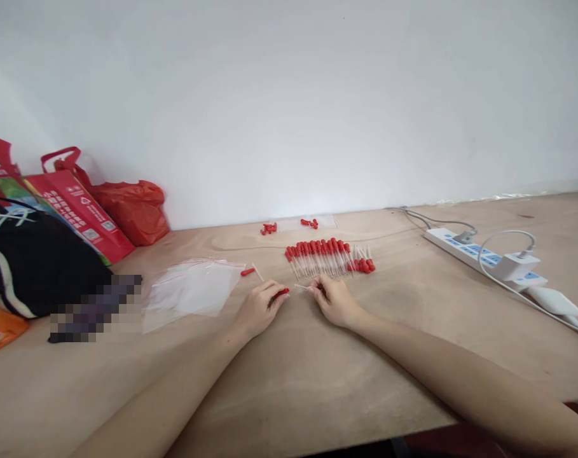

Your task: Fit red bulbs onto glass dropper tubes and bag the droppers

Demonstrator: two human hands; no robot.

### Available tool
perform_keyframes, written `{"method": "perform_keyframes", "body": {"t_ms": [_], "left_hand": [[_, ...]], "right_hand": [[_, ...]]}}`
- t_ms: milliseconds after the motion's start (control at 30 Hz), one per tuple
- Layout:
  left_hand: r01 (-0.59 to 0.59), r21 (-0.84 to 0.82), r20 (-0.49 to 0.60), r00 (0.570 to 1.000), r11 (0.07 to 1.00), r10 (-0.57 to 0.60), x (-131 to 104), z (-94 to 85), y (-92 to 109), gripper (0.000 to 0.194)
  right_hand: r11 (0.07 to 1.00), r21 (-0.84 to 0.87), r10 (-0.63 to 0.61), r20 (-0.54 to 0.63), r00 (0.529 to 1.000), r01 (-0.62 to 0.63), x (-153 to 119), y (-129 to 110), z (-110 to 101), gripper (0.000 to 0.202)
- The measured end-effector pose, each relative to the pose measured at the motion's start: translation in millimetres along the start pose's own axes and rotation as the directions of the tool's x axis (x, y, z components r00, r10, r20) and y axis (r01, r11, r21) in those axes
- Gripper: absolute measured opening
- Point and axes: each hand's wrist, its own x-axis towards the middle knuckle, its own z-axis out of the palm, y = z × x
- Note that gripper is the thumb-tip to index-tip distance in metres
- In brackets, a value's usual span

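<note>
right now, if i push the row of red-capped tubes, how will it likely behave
The red-capped tubes would probably scatter, as they lie side by side with no tie showing. Each may roll, since its red end looks rounded. They seem light, with slim, see-through stems.

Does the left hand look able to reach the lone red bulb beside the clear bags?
Probably yes: the red bulb lies beyond the left hand, nothing between, though that hand holds another bulb.

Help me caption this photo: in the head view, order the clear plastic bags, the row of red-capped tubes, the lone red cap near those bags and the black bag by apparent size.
1. Black bag, partly out of frame
2. Clear plastic bags
3. Row of red-capped tubes
4. Lone red cap
</note>
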Motion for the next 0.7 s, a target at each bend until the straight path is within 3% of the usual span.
{"method": "perform_keyframes", "body": {"t_ms": [300,433,700], "left_hand": [[-0.049,-0.058,0.012,0.999,0.997,0.049,0,-0.1,6,0.013],[-0.089,-0.072,0.074,0.993,0.993,0.094,0,-0.2,6,0.016],[-0.147,-0.006,0.136,0.98,0.989,0.147,-1,0.5,6,0.023]], "right_hand": [[0.997,-0.002,-0.078,0.041,0.996,0.078,0,-3,0,0.011],[0.989,0.02,-0.146,0.066,0.987,0.145,3,3,-5,0.011],[0.95,-0.148,-0.274,0.026,0.961,0.274,0,-1,-10,0.012]]}}
